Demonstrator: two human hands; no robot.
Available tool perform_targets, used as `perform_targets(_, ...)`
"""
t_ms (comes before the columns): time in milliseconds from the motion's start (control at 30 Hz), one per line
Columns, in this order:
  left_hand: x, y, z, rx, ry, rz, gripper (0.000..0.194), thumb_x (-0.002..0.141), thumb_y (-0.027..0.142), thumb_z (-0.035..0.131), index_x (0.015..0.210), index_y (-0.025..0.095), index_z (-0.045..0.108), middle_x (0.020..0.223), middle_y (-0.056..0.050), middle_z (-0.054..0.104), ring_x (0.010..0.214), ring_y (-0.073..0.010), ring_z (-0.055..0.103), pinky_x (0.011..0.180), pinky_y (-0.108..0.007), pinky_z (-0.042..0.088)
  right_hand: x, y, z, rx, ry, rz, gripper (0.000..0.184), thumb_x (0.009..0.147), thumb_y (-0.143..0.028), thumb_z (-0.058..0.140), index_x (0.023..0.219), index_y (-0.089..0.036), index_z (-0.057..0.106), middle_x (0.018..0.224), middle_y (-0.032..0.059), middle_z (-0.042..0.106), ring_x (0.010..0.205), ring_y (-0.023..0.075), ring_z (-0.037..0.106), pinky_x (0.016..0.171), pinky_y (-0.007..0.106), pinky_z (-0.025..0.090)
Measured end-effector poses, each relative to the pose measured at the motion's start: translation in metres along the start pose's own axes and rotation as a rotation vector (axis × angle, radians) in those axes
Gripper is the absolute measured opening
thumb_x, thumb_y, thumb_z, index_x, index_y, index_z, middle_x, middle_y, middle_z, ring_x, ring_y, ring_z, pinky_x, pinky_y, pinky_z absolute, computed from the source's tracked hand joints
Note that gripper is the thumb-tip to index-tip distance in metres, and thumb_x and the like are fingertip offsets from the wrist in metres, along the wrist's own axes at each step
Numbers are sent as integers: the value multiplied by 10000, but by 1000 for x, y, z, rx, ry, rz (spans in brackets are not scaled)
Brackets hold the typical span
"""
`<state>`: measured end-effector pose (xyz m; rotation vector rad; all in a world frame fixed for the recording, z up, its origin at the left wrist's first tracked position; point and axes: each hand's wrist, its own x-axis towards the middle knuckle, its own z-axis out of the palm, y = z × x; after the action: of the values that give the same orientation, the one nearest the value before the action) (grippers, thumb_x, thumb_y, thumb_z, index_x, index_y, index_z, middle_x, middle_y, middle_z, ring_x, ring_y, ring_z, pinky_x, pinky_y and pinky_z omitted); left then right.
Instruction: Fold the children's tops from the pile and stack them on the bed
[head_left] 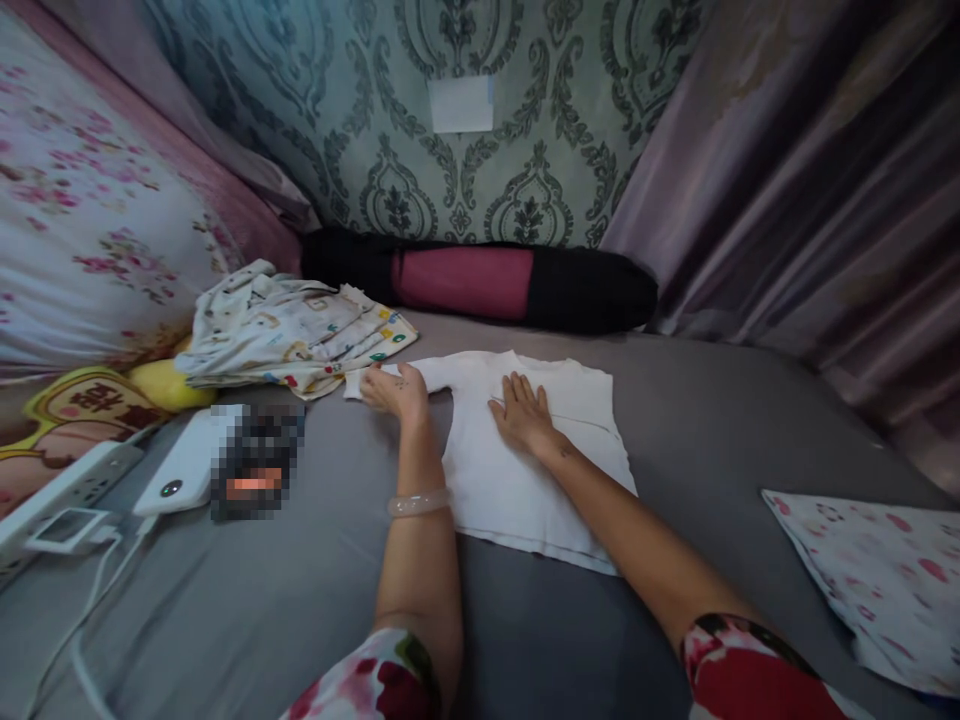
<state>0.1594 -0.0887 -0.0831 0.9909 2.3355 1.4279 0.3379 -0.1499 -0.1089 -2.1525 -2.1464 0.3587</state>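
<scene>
A small white long-sleeved shirt lies spread on the grey bed sheet, one sleeve stretched out to the left. My left hand has its fingers curled on that sleeve near the cuff, which pokes out past the hand. Flat on the upper body of the shirt rests my right hand, fingers extended. To the right of it, a layer edge runs across the fabric, and the right side shows no outstretched sleeve.
Patterned clothes are heaped behind my left hand. At left are a power strip, a white power bank with cables, and a yellow cushion. A black-and-maroon bolster lines the wall; a printed cloth lies right.
</scene>
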Motion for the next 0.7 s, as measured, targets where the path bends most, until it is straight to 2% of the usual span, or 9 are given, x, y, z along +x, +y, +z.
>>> perform_targets(100, 3, -4, -3, -5, 99, -126, 442, 805, 247, 507, 1220, 102, 459, 1367, -255, 395, 1297, -417, 373, 1020, -573, 328, 4, -7, 3, 15, 19, -46, 687, 993, -478, 178, 1542, -65, 167, 1617, 122, 91, 1490, 250, 49, 1186, 491, 30)
perform_targets(233, 10, -15, 4, -19, 207, -211, 500, 785, 229, 511, 1262, 145, 390, 1358, -248, 394, 1281, -431, 395, 985, -611, 350, 11, -13, 5, 14, 41, -132, 675, 996, -469, 184, 1531, -58, 215, 1613, 122, 127, 1487, 247, 75, 1190, 464, 45)
perform_targets(367, 18, -23, 8, 42, 105, -260, 593, 818, 231, 449, 1359, 92, 249, 1354, -316, 348, 1305, -492, 346, 960, -698, 320, 20, -15, 7, 16, 62, -218, 642, 1003, -437, 184, 1511, -59, 286, 1599, 116, 204, 1484, 233, 101, 1192, 419, 52)
perform_targets(433, 22, -24, 7, 79, 53, -257, 608, 831, 222, 416, 1377, 52, 208, 1356, -340, 338, 1321, -497, 325, 980, -710, 292, 25, -15, 8, 26, 64, -254, 614, 1007, -410, 194, 1502, -68, 313, 1591, 108, 239, 1479, 215, 132, 1192, 380, 61)
perform_targets(567, 24, -25, 7, 84, -13, -253, 580, 843, 203, 383, 1375, 55, 203, 1417, -301, 293, 1382, -429, 285, 1084, -622, 245, 35, -17, 6, 51, 96, -273, 538, 1017, -359, 213, 1444, -110, 425, 1543, 96, 361, 1433, 204, 261, 1170, 342, 130)
perform_targets(700, 22, -23, 10, -36, 115, -281, 488, 797, 136, 455, 1265, 107, 321, 1317, -237, 445, 1316, -357, 427, 1076, -506, 341, 43, -21, 2, 49, 196, -254, 454, 1021, -336, 244, 1314, -187, 556, 1379, 76, 544, 1229, 225, 472, 1046, 344, 312)
